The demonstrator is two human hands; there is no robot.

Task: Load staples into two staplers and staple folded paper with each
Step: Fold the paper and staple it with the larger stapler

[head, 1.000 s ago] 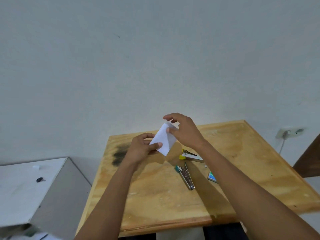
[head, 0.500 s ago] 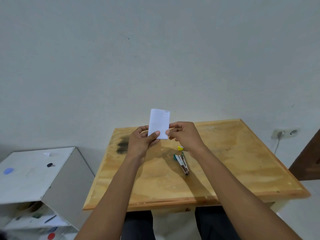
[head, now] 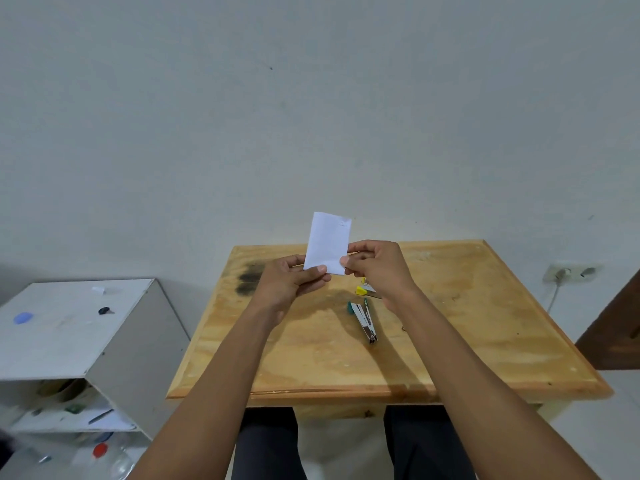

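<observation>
So, paper [head: 328, 242]: upright above the table's [head: 485, 323] far edge.
Left hand [head: 289, 284]: pinching bottom left corner.
Right hand [head: 375, 270]: pinching bottom right edge.
Tip: keep folds flush before stapling.
Staplers: green [head: 363, 318], yellow [head: 365, 290] lying beneath.

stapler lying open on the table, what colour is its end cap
Teal green, on the open stapler; the head view shows it clearly.

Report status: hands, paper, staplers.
Left hand and right hand both pinching folded paper, upright above the table. Green stapler and yellow stapler lying untouched. Nothing in the way.
</observation>
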